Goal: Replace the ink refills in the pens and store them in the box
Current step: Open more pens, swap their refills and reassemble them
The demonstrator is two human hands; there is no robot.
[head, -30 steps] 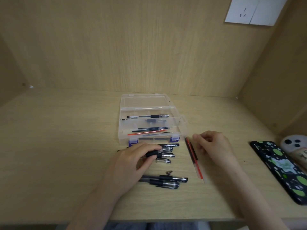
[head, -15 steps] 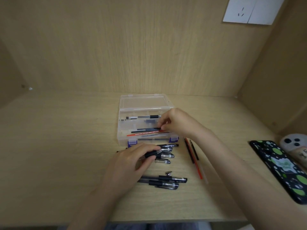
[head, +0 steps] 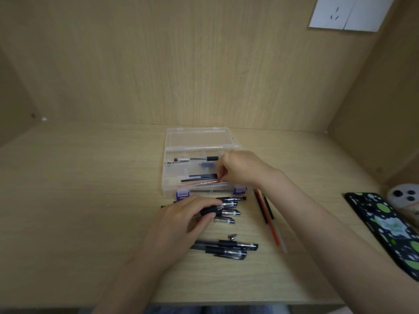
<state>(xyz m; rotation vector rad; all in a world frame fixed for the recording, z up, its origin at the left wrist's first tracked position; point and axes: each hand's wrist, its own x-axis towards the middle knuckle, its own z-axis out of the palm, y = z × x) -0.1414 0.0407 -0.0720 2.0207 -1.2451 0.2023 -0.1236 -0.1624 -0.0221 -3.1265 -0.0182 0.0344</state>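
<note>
A clear plastic box (head: 172, 177) with purple latches lies open at the desk's middle. A finished pen (head: 197, 158) lies in its back section; dark and red refills (head: 199, 179) lie in the front one. My right hand (head: 240, 168) reaches into the box, fingertips pinching the right ends of the refills. My left hand (head: 179, 220) grips a black-gripped pen barrel (head: 210, 209) in front of the box. Several black pens (head: 229, 208) lie beside it, two more pens (head: 226, 249) nearer me with a small metal tip (head: 231, 236).
Used refills (head: 266, 214), black and red, lie on the desk right of the pens, under my right forearm. A phone in a green-spotted case (head: 385, 225) and a second device (head: 403, 196) sit at the far right. Wooden walls enclose the desk.
My right hand left the used refills on the desk and moved up-left into the box, closing on the refills there. My left hand kept holding the pen barrel.
</note>
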